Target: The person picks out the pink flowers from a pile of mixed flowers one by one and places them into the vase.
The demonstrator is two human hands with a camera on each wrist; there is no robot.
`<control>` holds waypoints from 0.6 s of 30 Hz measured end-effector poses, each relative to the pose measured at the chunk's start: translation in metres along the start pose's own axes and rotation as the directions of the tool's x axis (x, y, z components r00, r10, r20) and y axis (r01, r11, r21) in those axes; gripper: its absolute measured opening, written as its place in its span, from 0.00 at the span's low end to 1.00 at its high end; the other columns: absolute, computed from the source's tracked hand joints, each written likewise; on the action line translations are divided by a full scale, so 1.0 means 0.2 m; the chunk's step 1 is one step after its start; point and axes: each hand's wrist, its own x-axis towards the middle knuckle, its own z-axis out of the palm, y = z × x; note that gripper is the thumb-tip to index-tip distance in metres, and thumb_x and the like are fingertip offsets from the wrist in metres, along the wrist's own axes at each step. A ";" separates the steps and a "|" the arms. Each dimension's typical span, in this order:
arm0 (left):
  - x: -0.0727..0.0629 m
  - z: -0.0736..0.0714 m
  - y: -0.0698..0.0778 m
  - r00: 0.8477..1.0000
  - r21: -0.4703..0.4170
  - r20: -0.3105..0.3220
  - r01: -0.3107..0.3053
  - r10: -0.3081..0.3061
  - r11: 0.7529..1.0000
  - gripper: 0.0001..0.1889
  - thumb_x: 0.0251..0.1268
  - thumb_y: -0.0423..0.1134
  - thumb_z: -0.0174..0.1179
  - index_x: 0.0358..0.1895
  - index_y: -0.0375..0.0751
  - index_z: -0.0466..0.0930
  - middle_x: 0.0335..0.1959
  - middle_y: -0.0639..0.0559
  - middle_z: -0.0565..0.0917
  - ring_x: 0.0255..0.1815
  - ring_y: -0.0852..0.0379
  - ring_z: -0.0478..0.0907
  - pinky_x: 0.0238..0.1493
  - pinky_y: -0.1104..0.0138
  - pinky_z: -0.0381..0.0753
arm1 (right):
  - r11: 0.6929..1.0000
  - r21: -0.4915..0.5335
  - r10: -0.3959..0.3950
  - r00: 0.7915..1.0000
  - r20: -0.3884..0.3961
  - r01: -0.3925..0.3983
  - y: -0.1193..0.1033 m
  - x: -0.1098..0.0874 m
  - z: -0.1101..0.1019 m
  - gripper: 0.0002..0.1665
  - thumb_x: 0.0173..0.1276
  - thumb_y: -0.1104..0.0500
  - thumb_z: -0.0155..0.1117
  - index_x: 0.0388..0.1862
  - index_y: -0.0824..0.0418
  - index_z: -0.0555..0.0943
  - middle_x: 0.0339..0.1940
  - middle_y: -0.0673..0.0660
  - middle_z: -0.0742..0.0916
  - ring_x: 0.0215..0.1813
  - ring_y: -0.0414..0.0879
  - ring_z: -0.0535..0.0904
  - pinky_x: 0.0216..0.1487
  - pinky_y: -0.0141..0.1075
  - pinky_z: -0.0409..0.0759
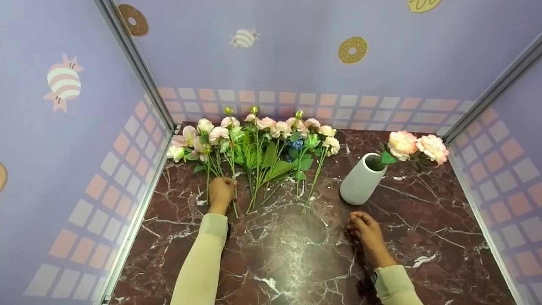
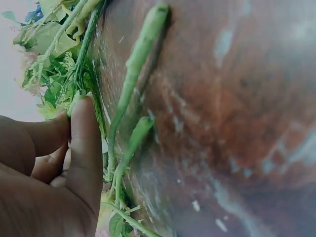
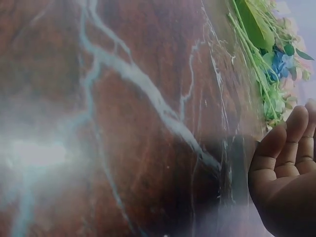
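My left hand (image 1: 221, 195) is low among the stems at the left of a row of artificial flowers (image 1: 279, 129). In the left wrist view, its thumb and forefinger pinch a green flower stem (image 2: 77, 101) near the cut end; which bloom it carries is hidden. Two loose stem ends (image 2: 143, 47) lie on the table beside that hand. A white vase (image 1: 360, 182) stands at the right, holding two pink-cream peonies (image 1: 402, 145) that lean right. Just in front of the vase, my right hand (image 1: 368, 235) hovers with loosely bent fingers, nothing in them.
The dark red marbled table (image 1: 288, 262) is boxed in by lilac panels (image 1: 296, 55) at the back and both sides. Pink and pale blooms, a blue flower (image 1: 297, 144) and broad green leaves (image 1: 279, 168) lie along the back panel, stems pointing forward.
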 end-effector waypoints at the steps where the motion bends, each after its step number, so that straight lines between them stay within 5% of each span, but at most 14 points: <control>1: -0.01 0.00 0.00 1.000 -0.007 -0.006 0.003 -0.003 1.000 0.11 0.85 0.39 0.68 0.48 0.38 0.97 0.46 0.39 0.97 0.23 0.56 0.86 0.30 0.62 0.85 | 1.000 -0.002 0.003 1.000 0.002 -0.003 0.00 0.00 0.00 0.07 0.88 0.68 0.59 0.50 0.66 0.84 0.33 0.45 0.86 0.33 0.39 0.81 0.32 0.28 0.78; 5: -0.02 0.00 0.00 1.000 -0.033 -0.025 -0.002 0.001 0.999 0.10 0.84 0.38 0.68 0.55 0.38 0.97 0.51 0.37 0.97 0.29 0.49 0.93 0.38 0.55 0.94 | 0.999 -0.035 -0.002 1.000 0.011 0.002 0.00 0.00 0.01 0.06 0.87 0.67 0.60 0.49 0.63 0.84 0.34 0.45 0.87 0.34 0.39 0.82 0.33 0.28 0.80; 10: -0.05 0.00 0.01 0.996 -0.039 -0.073 -0.055 0.052 0.998 0.09 0.83 0.38 0.70 0.51 0.37 0.97 0.45 0.38 0.97 0.34 0.44 0.94 0.46 0.49 0.95 | 0.997 -0.067 -0.023 1.000 0.012 0.024 -0.02 0.02 0.03 0.07 0.88 0.66 0.61 0.53 0.65 0.86 0.40 0.44 0.93 0.42 0.39 0.88 0.39 0.30 0.86; 18: -0.09 -0.03 0.04 0.995 -0.118 -0.072 -0.072 0.064 0.990 0.11 0.83 0.39 0.70 0.55 0.38 0.96 0.47 0.37 0.96 0.30 0.49 0.94 0.36 0.59 0.95 | 1.000 -0.004 -0.002 1.000 0.021 0.002 -0.07 0.06 0.09 0.19 0.87 0.68 0.62 0.69 0.77 0.82 0.45 0.47 0.95 0.42 0.42 0.89 0.35 0.26 0.83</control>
